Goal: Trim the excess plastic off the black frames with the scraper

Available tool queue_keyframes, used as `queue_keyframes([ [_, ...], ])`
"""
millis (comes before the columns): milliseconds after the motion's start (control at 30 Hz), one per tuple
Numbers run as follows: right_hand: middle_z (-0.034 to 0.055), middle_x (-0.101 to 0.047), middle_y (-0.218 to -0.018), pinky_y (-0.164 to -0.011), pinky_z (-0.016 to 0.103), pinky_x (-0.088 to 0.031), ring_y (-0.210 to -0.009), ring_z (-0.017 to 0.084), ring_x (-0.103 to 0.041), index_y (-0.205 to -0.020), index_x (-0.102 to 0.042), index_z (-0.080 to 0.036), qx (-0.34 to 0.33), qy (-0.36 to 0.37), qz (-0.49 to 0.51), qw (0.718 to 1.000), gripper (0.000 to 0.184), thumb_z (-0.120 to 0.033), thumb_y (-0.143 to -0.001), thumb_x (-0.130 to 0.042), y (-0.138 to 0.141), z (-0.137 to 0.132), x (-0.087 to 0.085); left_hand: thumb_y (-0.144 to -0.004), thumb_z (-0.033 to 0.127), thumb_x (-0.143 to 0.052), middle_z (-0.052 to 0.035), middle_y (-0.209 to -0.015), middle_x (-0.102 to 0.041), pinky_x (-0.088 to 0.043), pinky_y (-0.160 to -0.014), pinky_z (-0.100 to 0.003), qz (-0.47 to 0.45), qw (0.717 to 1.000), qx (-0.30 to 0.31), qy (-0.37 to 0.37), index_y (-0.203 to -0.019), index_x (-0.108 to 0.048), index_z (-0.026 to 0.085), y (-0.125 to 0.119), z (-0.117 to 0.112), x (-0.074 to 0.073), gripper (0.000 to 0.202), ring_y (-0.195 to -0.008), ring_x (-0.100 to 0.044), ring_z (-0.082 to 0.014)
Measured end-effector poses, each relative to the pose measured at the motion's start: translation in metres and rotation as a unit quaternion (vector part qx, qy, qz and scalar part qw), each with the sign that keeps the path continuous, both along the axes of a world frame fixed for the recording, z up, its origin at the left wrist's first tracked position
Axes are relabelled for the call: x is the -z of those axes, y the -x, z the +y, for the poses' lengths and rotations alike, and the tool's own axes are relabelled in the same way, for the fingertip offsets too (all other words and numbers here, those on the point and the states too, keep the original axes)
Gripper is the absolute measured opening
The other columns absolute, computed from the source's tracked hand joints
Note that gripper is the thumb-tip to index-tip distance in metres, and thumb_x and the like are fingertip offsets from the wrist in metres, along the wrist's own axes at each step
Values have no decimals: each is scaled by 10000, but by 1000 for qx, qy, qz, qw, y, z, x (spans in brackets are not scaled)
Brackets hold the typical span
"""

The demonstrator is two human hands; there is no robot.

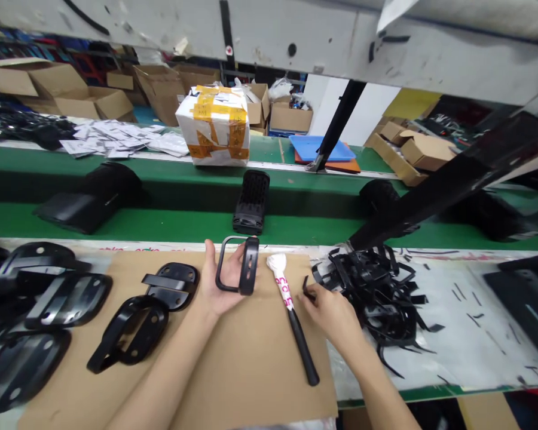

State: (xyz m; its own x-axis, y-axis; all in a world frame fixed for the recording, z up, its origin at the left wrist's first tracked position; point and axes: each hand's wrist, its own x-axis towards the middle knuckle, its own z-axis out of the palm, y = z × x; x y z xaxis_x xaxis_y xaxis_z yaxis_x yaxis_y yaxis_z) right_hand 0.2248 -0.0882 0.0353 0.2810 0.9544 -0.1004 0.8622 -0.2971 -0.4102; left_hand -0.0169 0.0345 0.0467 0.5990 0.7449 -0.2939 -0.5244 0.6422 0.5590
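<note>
The left hand (pixel 215 291) cradles a looped black frame (pixel 250 267) above the cardboard sheet (pixel 251 376), its fingers curled behind the piece; the right hand (pixel 334 310) pinches a small black strip (pixel 305 285) beside the dark heap (pixel 392 304). Good handling probably wants a steady left palm, a firm pinch, and clearance from the hammer (pixel 301 343) between the hands.

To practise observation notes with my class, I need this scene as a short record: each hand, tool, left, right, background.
Left hand: holds a black loop
Right hand: pinches a small black strip
Tool: black-handled tool, white-wrapped head, lying on cardboard sheet between the hands
Left: black plates, some on the cardboard
Right: tangled pile of black straps
Background: green belt; taped white box beyond it
</note>
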Motion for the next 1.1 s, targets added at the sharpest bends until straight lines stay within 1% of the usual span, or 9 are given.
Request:
queue_keyframes([
  [133,1,-604,-567,-536,280,-295,-521,182,-569,-805,-716,-240,-1,-10,25,1000,189,-325,-938,-613,4,-12,7,-599,537,-912,-61,-973,-709,-538,-674,-283,-85,996,18,1,-1243,-658,215,4,1,8,763,-826,-667,-200],
  [233,-53,-418,-530,-510,260,-306,-496,139,-429,-769,-674,-226,27,-82,165,983,315,-484,-938,-608,-1,-19,-7,-713,492,-790,-105,-1000,-723,-551,-674,-304,-102,993,41,36,-1107,-698,171,7,1,17,516,-809,-675,-204],
  [400,-72,-347,-556,-463,238,-235,-501,100,-290,-767,-679,-196,114,-161,381,903,416,-598,-855,-740,-2,-9,-23,-826,454,-690,-168,-1146,-760,-607,-836,-469,-71,996,10,45,-1103,-724,146,7,5,38,416,-1010,-726,-318],
  [567,-102,-341,-555,-397,192,-204,-419,61,-296,-737,-595,-215,150,-190,579,779,329,-434,-791,-835,5,21,-19,-820,328,-763,-96,-934,-787,-585,-636,-293,-9,999,-17,28,-974,-721,170,3,9,59,224,-739,-737,-206],
  [700,-82,-399,-605,-389,197,-320,-453,97,-457,-740,-551,-233,131,-205,613,752,316,-445,-779,-782,9,46,-22,-741,346,-804,-40,-701,-713,-464,-472,-230,70,996,-45,-22,-1057,-697,167,0,6,64,379,-529,-642,-157],
  [800,-48,-519,-634,-565,269,-517,-640,179,-653,-840,-589,-247,70,-219,600,766,216,-360,-785,-764,19,59,-24,-731,342,-747,38,-552,-596,-357,-404,-205,127,989,-51,-60,-1198,-670,177,-3,1,60,501,-411,-513,-116],
  [867,5,-644,-751,-733,352,-573,-788,223,-711,-896,-597,-251,-33,-248,509,823,121,-285,-856,-707,33,64,-20,-755,365,-704,54,-537,-577,-311,-384,-208,144,985,-53,-80,-1286,-633,188,-5,-2,56,564,-381,-467,-109],
  [967,59,-705,-942,-873,403,-538,-934,240,-685,-942,-640,-250,-187,-281,335,880,75,-182,-917,-659,55,64,-8,-790,448,-709,48,-541,-592,-308,-385,-232,151,981,-72,-100,-1241,-628,208,-9,-4,51,518,-373,-454,-118],
  [1100,36,-638,-921,-802,356,-499,-894,216,-613,-993,-635,-251,-230,-290,291,882,185,-89,-904,-635,70,58,13,-797,589,-747,10,-552,-629,-378,-448,-268,159,974,-111,-119,-1024,-639,221,-13,-2,50,445,-446,-527,-155],
])
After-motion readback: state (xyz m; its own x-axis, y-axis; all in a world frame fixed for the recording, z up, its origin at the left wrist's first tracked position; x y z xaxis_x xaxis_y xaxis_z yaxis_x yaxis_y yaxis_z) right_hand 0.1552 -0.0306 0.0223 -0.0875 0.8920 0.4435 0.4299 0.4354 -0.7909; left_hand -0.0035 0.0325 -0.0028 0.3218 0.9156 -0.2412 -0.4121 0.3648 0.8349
